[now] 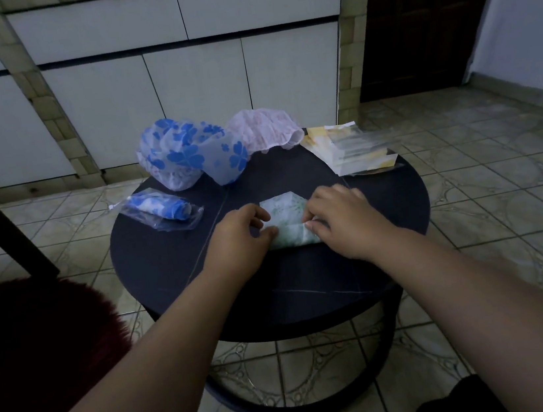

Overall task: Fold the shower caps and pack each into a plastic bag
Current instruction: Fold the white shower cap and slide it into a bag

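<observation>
On the round dark desk (391, 259), near its middle, a green-patterned shower cap (287, 219) lies folded flat between both hands, its long axis running away from the person. The left hand (242, 232) pinches its left edge; the right hand (341, 219) pinches the right edge.

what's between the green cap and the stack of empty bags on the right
Nothing visible. Both hands, left and right, pinch the green cap at the table's middle, and only bare tabletop lies between it and the bags at the far right.
</observation>
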